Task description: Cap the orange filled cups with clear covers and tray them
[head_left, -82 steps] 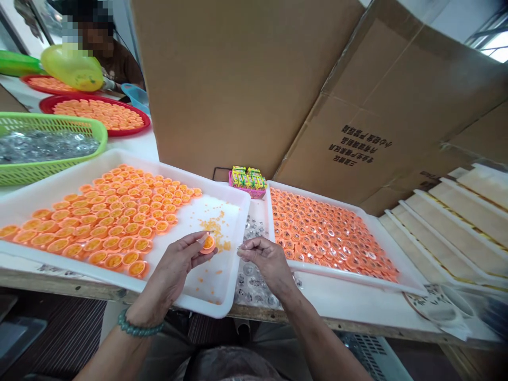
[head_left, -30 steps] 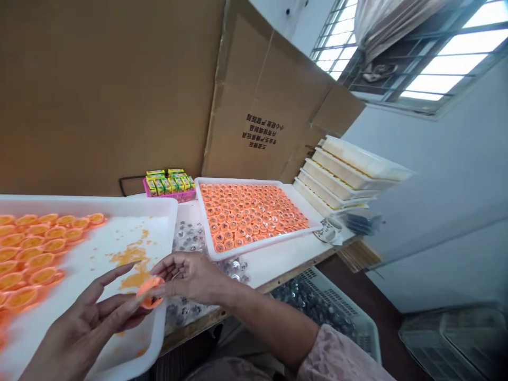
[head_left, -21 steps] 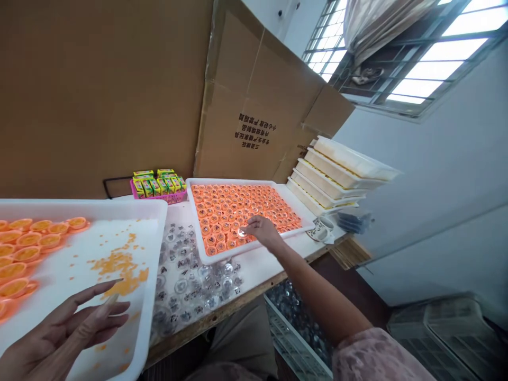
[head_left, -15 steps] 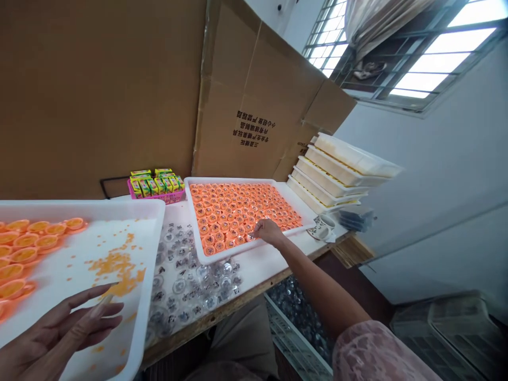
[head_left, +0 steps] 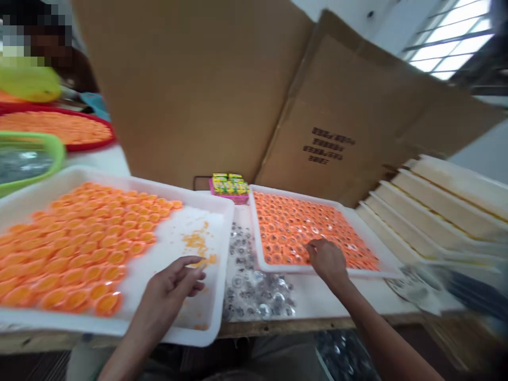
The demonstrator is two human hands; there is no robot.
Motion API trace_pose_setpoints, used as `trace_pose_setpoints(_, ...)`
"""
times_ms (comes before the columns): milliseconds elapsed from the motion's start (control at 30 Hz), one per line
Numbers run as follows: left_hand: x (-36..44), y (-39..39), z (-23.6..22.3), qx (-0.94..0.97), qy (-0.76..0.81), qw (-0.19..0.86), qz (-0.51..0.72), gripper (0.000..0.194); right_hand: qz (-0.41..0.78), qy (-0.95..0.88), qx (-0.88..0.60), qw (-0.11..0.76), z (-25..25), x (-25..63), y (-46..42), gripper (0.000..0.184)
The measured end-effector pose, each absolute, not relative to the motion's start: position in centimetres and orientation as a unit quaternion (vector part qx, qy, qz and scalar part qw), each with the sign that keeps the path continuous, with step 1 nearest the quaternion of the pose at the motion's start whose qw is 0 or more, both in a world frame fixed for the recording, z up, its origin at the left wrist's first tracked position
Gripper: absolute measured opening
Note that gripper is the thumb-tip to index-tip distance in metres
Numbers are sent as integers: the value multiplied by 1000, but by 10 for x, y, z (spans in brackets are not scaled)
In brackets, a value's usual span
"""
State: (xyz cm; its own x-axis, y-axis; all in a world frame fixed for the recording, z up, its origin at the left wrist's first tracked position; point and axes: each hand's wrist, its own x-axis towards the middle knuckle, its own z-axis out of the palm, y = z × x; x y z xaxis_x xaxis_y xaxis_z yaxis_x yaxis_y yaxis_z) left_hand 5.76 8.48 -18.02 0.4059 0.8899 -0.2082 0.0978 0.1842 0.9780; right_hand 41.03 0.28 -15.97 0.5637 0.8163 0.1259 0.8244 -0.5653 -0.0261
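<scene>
Many clear-topped orange cups (head_left: 283, 222), little room between them

They stand packed in the right-hand white tray (head_left: 254, 248), covering most of its floor. The right hand (head_left: 329, 262) reaches across the front rim to the nearer rows, thumb and fingers drawn together at the tips; whether a cup is pinched there cannot be told. The likeliest trouble is at this spot: a knuckle brushing the crowd could tip a cup or skew its top, since the neighbours look nearly touching.

Just left of that tray, clear discs with dark markings (head_left: 264, 291) lie spread on the white table (head_left: 317, 293) close to its front edge, where a dragging arm could sweep some off.

Beyond them, the left-hand white tray (head_left: 229, 227) holds uncovered orange cups (head_left: 75, 275). Over its bare end hangs the left hand (head_left: 170, 288), fingers loosely curled, thumb slightly apart from the forefinger, nothing visible in it. Spilled orange bits (head_left: 196, 241) lie near those fingertips and could cling to the skin, then dirty a disc; a knock to the nearest cups might spill more.

Farther right, stacked trays (head_left: 436, 211) stand close enough that shoving the right-hand white tray sideways might jolt them.
</scene>
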Motion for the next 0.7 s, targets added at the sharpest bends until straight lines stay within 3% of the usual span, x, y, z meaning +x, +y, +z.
trace_pose_setpoints(100, 57, 86, -176, 529, 436, 644, 341, 44, -64, -578, -798, 157, -153, 365, 43, 21)
trace_pose_setpoints(233, 55, 81, -172, 501, 425, 652, 379, 36, 84, -740, -617, 254, -157, 273, 118, 17)
trace_pose_setpoints(367, 51, 76, -169, 493, 405, 657, 402, 32, 165, -814, -509, 224, -175, 187, 183, 8)
trace_pose_setpoints(467, 49, 76, -168, 497, 397, 651, 414, 30, 174, -854, -459, 172, -192, 145, 212, 19)
trace_pose_setpoints(567, 48, 77, -169, 497, 390, 652, 419, 29, 152, -881, -438, 99, -204, 125, 225, 27)
trace_pose_setpoints(700, 46, 78, -170, 492, 380, 664, 417, 29, 126, -890, -437, 44, -208, 127, 224, 22)
